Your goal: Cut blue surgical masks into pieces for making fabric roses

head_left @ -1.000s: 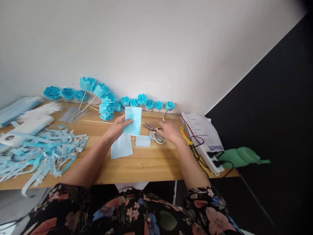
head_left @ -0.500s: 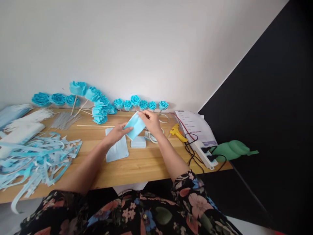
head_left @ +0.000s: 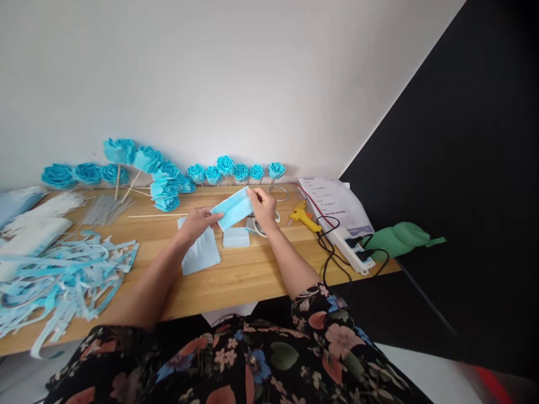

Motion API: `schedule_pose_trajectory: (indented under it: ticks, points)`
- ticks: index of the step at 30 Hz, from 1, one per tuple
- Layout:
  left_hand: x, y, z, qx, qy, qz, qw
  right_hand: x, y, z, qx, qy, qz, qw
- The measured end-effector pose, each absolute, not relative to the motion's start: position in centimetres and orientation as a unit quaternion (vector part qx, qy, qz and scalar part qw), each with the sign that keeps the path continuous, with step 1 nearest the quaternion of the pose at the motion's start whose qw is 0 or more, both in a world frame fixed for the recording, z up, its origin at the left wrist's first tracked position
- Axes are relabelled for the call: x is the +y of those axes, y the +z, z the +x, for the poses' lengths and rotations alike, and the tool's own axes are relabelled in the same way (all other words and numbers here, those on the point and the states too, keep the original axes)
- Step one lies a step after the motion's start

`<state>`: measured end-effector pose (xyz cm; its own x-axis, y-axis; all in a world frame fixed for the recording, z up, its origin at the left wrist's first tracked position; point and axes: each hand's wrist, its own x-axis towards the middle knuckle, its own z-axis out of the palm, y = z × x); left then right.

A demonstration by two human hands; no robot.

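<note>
Both hands hold a folded light-blue sheet, which looks like face-mask fabric, above the table. My left hand pinches its left end between thumb and fingers. At the upper right end, my right hand grips it the same way. Below my left hand lies a flat light-blue sheet on the wood. A small stack of blue pieces sits under the held sheet. White-handled scissors lie partly hidden behind my right hand and wrist.
Blue fabric flowers on sticks line the wall. Cut strips heap at the left of the wooden table. To the right are a yellow glue gun, a power strip, black cords, papers and a green object.
The held sheet has turned from a steep slant to a flatter, wider position, and now looks narrower. My left hand has shifted slightly left; the view has moved a little.
</note>
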<state>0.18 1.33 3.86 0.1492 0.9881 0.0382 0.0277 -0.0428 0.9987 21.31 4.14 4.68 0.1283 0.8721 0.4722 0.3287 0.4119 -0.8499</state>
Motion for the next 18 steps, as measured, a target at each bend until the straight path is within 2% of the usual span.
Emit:
schedule_pose_trajectory:
  ticks: [8, 14, 18]
  points:
    - [1.07, 4.39, 0.48, 0.441, 0.468, 0.553, 0.529, 3.86, 5.16, 21.45, -0.612, 0.23, -0.492, 0.575]
    - [0.87, 4.84, 0.36, 0.396, 0.419, 0.603, 0.552, 3.97, 5.59, 21.78, -0.603, 0.247, -0.481, 0.587]
    - [1.06, 4.79, -0.07, 0.395, 0.416, 0.614, 0.542, 3.76, 5.71, 21.8, -0.629, 0.235, -0.478, 0.567]
